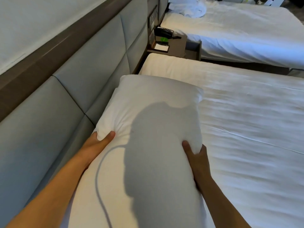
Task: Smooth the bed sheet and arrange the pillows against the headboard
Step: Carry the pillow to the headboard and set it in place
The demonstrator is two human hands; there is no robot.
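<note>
At the left of the frame stood the padded headboard (92, 63). The left hand (98, 142) pinched the white pillow (148, 129) at center, its grip clamped on the left edge; the right hand (196, 155) clamped the right edge. The sheet (246, 120) lay right.
</note>
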